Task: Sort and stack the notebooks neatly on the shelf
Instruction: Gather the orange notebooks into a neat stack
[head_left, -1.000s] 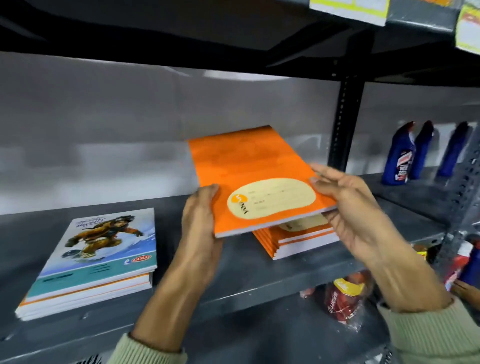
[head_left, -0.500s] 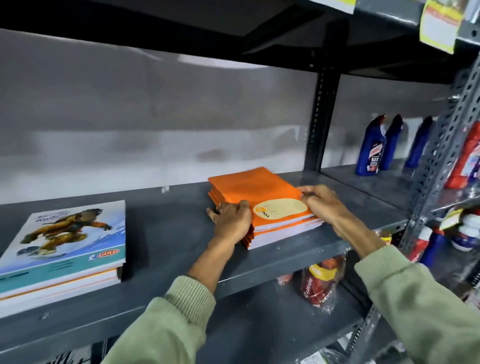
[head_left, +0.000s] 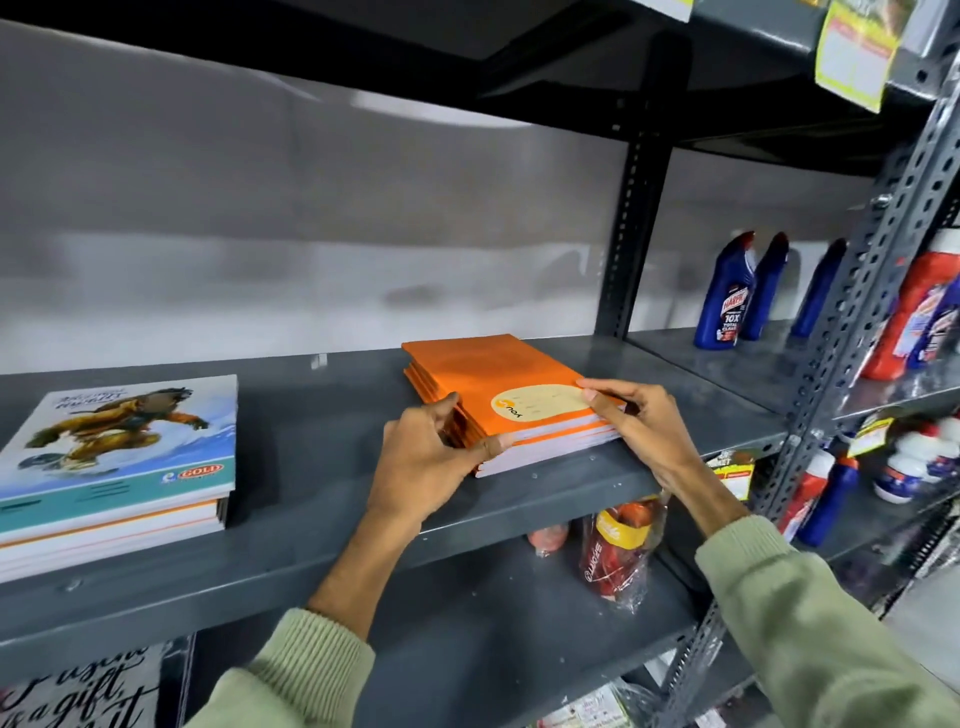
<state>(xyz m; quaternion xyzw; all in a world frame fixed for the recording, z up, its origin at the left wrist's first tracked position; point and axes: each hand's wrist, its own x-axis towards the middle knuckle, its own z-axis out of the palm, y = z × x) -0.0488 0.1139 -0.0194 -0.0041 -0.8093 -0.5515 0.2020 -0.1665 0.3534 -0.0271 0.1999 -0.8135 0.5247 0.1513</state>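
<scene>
A stack of orange notebooks lies on the grey metal shelf, near its front edge, with a pale yellow label on the top cover. My left hand grips the stack's near left corner, thumb along the front edge and fingers on the left side. My right hand holds the stack's right front corner, fingertips resting on the top cover by the label. At the left end of the same shelf sits a second stack of notebooks whose top cover shows a snowboarder picture.
Blue cleaner bottles stand on the neighbouring shelf to the right, beyond a perforated upright. Red and blue bottles fill the far right rack. A plastic-wrapped red pack lies on the shelf below. Another shelf hangs overhead.
The orange notebook that both hands held in the air has come down onto the orange stack. Both hands now sit at the stack's front corners, and the view has shifted nearer.
</scene>
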